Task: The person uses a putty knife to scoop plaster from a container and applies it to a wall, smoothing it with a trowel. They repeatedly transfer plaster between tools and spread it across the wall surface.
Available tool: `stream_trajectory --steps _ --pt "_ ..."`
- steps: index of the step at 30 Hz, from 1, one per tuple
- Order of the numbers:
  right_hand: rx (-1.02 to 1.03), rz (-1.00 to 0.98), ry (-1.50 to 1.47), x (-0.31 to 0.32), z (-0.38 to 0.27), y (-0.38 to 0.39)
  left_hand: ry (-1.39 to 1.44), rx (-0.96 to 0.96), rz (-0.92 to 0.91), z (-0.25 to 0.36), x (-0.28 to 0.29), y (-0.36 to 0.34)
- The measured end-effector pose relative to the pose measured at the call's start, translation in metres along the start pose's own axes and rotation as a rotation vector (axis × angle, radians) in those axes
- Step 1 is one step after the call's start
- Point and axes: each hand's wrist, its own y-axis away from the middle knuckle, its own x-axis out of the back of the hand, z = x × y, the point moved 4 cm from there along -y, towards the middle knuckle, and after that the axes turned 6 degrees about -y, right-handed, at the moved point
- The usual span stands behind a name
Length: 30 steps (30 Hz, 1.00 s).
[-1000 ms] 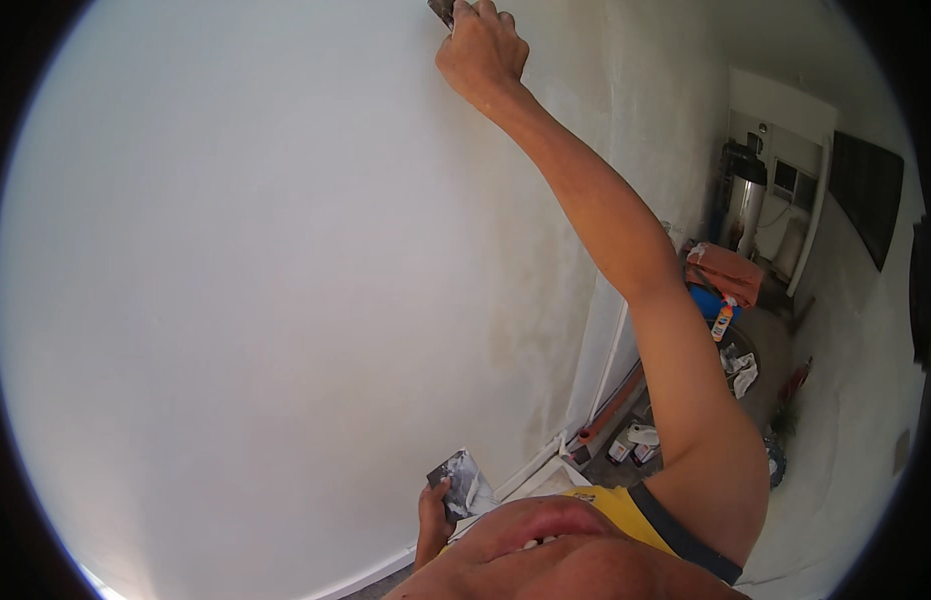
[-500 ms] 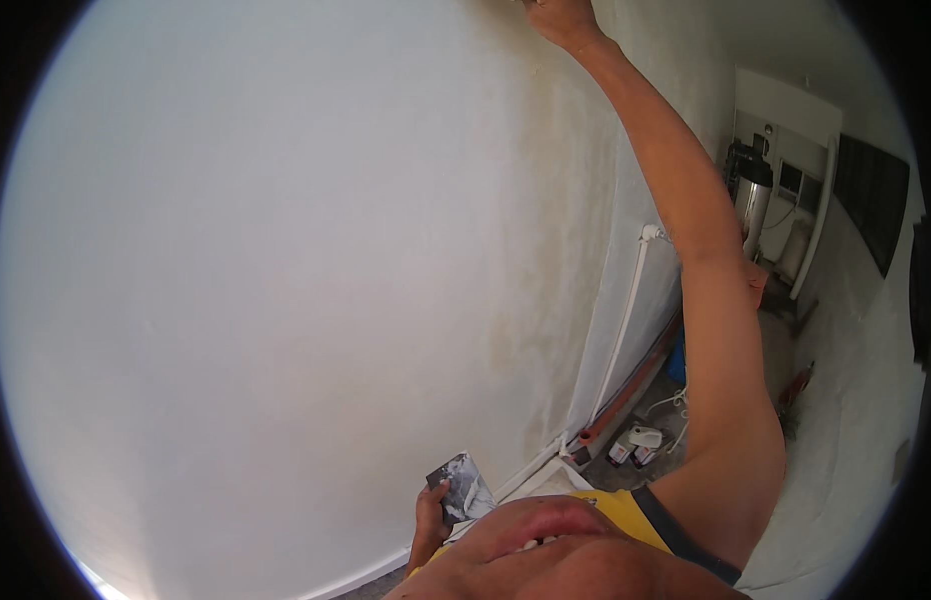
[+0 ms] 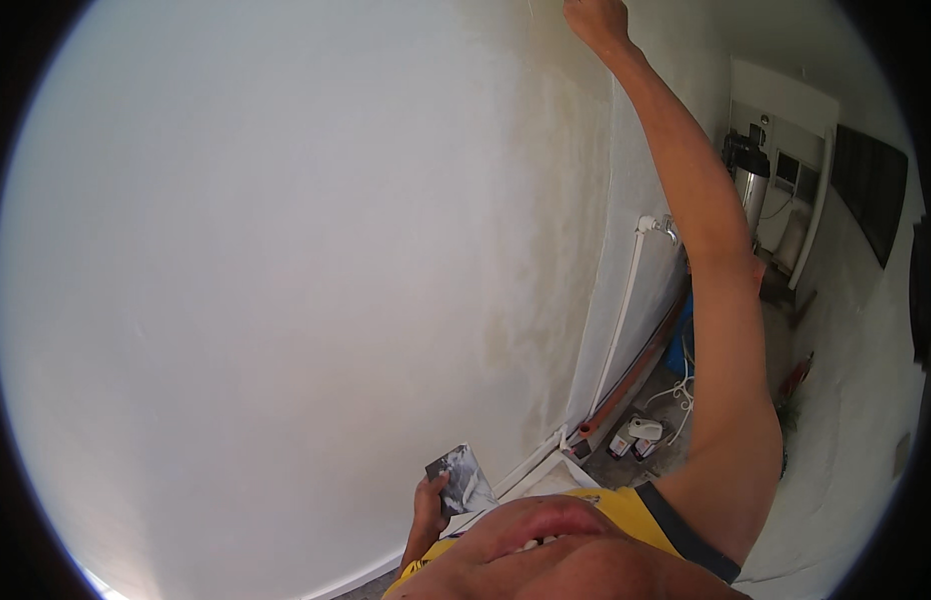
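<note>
My left hand (image 3: 430, 495) grips a square, dark flat plate (image 3: 460, 478) smeared with white paste, low in the view beside the white wall (image 3: 316, 230). High at the top edge, my right hand (image 3: 598, 22) is against or close to that wall, where brownish patches show. Its fingers are curled and partly cut off by the frame, so whatever they hold is hidden. The right arm stretches up from my yellow-clad shoulder across the pipe area.
A white pipe (image 3: 623, 310) with a tap (image 3: 669, 229) runs down the wall to an orange pipe (image 3: 626, 390). Small containers (image 3: 645, 432), white scrolled metal (image 3: 676, 400) and a blue object (image 3: 679, 345) lie below. A steel cylinder (image 3: 751, 185) stands at the passage's far end; a dark panel (image 3: 868, 190) is on the right.
My right hand has moved rightward along the top of the view, and the dark tool seen in it earlier has left sight. My left hand has risen slightly with its plate.
</note>
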Motion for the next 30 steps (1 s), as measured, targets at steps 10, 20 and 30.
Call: stream_trajectory --steps 10,20,30 --pt "0.241 -0.031 -0.081 -0.022 -0.030 0.150 0.123 0.113 0.026 -0.002 -0.004 0.005" --pt "-0.947 -0.181 0.183 0.004 0.117 0.181 0.083 0.005 0.036 -0.010 -0.003 -0.003" --pt "-0.526 -0.181 0.113 -0.042 -0.041 0.081 0.235 0.016 0.028 0.000 -0.017 0.015"
